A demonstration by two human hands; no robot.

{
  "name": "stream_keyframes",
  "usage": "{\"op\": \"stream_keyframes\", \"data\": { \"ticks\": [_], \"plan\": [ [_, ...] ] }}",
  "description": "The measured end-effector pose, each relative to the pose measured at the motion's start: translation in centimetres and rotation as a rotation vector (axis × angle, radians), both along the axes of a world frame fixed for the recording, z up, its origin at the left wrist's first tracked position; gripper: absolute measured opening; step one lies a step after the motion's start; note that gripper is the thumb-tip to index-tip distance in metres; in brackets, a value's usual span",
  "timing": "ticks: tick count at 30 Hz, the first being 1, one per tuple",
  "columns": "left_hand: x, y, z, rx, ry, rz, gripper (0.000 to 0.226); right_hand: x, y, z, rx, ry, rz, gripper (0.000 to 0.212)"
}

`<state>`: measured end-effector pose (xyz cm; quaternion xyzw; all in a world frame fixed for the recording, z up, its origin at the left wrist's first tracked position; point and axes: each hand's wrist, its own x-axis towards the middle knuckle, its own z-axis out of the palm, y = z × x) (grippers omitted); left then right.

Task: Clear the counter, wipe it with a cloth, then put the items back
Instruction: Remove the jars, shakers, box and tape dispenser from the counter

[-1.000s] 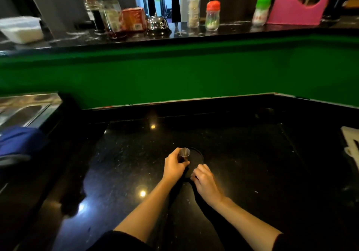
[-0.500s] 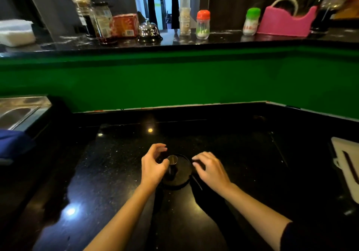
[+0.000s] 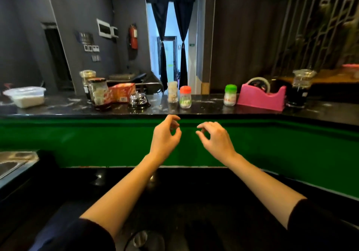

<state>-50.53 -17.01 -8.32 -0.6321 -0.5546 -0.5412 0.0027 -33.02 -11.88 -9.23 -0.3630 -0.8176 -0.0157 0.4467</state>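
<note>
The glossy black stone counter (image 3: 194,188) keeps the round metal-knobbed black disc (image 3: 144,240) at its near edge (just released), and your left hand (image 3: 165,136) and right hand (image 3: 215,138), loosely curled, empty, have risen, probably for another item.

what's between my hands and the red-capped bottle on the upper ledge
Nothing visible. The left hand and right hand hang empty in front of the green wall, below the ledge edge. The red-capped bottle stands near that edge, a pale jar close beside it.
</note>
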Motion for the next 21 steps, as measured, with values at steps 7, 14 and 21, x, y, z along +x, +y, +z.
{"op": "stream_keyframes", "data": {
  "ticks": [7,14,21],
  "plan": [
    [2.6,8.9,5.1,-0.031,-0.002,0.096,0.054,2.2,8.5,5.5,-0.072,0.126,-0.235,0.042],
    [2.9,14.7,6.1,-0.164,0.075,0.164,0.082,2.1,15.3,7.8,-0.364,0.112,-0.416,0.085],
    [2.4,15.5,5.8,-0.155,-0.009,0.109,0.071,1.9,17.0,8.3,-0.408,0.152,-0.432,0.065]
  ]
}}
